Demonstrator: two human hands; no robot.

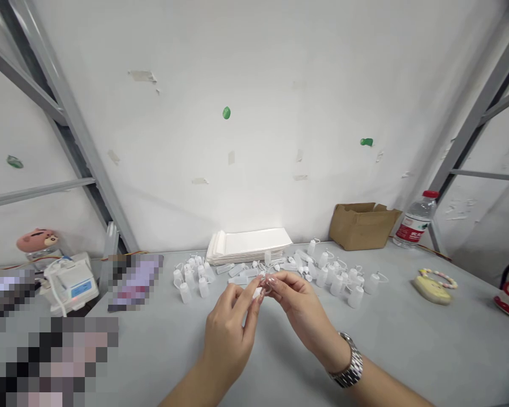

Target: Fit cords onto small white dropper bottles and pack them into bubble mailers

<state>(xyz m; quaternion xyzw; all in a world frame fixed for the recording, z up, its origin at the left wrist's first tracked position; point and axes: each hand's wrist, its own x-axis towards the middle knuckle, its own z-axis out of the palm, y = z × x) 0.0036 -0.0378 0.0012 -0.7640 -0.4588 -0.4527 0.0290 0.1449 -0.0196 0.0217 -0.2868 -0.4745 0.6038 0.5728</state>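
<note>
Small white piece [258, 293] is above the grey surface [152, 345], clamped in the fingers of the left hand [229, 325]. The right hand [303, 308], which wears a metal watch [351, 364], has its fingers together at a thin loop [268, 289], just beside this piece; their exact grip is partly hidden. Beyond the hands, small plastic bottles [355, 297] stand in groups at left and right, and others lie between. Behind them are a white stack [254, 244] and, farther right, an open cardboard box [362, 230].
</note>
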